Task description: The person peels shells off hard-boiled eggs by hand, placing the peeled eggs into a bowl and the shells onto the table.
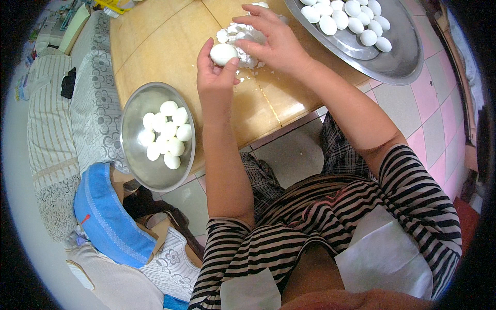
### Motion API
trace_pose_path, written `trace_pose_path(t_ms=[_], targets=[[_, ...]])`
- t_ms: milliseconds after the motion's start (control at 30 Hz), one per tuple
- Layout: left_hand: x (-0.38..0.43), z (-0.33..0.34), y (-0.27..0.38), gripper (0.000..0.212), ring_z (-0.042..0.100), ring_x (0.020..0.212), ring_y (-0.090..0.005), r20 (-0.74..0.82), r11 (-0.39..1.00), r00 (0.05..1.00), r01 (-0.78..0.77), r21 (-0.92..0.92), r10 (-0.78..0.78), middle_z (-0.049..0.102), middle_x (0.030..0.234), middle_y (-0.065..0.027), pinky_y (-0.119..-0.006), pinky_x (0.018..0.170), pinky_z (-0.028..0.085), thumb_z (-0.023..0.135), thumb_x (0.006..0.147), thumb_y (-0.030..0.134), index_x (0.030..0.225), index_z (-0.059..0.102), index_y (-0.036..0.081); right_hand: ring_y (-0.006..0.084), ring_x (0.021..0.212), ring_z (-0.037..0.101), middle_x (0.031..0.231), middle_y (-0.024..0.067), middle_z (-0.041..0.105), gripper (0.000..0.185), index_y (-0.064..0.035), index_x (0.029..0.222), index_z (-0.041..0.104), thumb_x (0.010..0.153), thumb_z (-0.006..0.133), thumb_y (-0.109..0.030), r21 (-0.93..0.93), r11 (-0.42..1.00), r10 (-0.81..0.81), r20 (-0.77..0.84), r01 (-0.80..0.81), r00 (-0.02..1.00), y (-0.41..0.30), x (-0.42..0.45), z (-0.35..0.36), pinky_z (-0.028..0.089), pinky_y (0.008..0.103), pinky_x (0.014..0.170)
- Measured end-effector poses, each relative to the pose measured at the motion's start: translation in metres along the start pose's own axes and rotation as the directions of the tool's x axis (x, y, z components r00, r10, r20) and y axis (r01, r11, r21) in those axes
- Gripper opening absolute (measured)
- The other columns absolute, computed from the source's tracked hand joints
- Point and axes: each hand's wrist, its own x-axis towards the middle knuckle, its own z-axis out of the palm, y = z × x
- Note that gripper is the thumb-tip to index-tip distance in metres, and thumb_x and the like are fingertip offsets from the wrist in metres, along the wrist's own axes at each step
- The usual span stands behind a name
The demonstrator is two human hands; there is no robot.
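Note:
My left hand (216, 79) holds a white egg (224, 54) between thumb and fingers above the wooden table (162, 46). Just right of the egg, my right hand (273, 40) hovers with its fingers spread, the thumb close to the egg. Beneath and behind this hand lies a pile of broken white eggshell (248, 61), partly hidden by it. Small shell bits are scattered nearer to me. To the left, a steel bowl (133, 155) holds several smooth, shiny peeled eggs (168, 130). At the upper right, several white eggs (354, 25) that look unpeeled sit in a wide metal basin (403, 58).
The basin reaches past the table's right edge, over the tiled floor (403, 104). Left of the table stands a seat with a flower-patterned cover (101, 89). A blue cloth item (104, 217) lies at the lower left. A yellow package (116, 6) is at the far left corner.

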Motion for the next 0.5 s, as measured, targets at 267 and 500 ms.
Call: trace_pose_path(t_ms=[267,500], targets=[[-0.001,0.001,-0.006,0.055,0.058,0.102,-0.0162,-0.003,0.998,0.998,-0.061,0.001,0.061,0.055,0.119,-0.0147,-0.024,0.075,0.050,0.060,0.086,0.000,0.135,0.035,-0.003,0.0263,0.091,0.060,0.093,0.0092,0.064,0.024,-0.0053,0.094,0.067,0.076,0.073,-0.019,0.073,0.991,-0.128,0.189,0.115,0.974,-0.011,-0.002,-0.002,0.049,0.0346,0.079],[0.000,0.006,-0.008,0.053,0.059,0.103,-0.0186,-0.026,0.993,0.995,-0.094,-0.065,0.092,0.056,0.116,-0.0163,-0.027,0.086,0.049,0.063,0.084,0.000,0.131,0.040,-0.005,0.0247,0.079,0.063,0.084,0.0097,0.064,0.018,-0.0044,0.091,0.067,0.076,0.072,-0.015,0.046,0.992,-0.125,0.148,0.119,0.981,-0.013,-0.002,-0.001,0.051,0.0337,0.070]])
